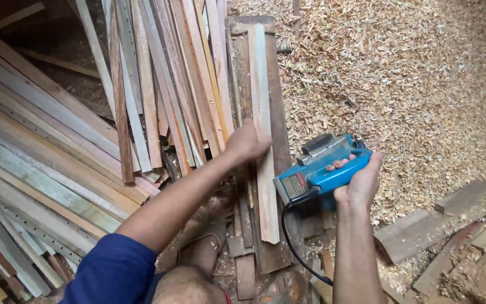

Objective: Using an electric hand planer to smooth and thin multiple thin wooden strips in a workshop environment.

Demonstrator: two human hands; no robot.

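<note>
Wood strip point(263, 141) — long, stiff, probably light — is gripped mid-length by the left hand point(247, 142); the right hand point(361, 183) clasps a blue electric planer point(324, 166) by its handle.

Bright blue on the electric planer point(326, 166), with a grey metal top and a red-and-white label at its near end. Black cord point(295, 242) curling down from it. The strip of wood point(263, 129) under the left hand point(247, 142) is pale tan with a faint pinkish grain, and the plank point(279, 135) beneath it runs dark brown. Stacked slats point(74, 146) on the left mix grey, honey yellow and reddish brown. Shavings point(412, 79) are light golden beige. Sleeve point(113, 273) is deep royal blue.
</note>
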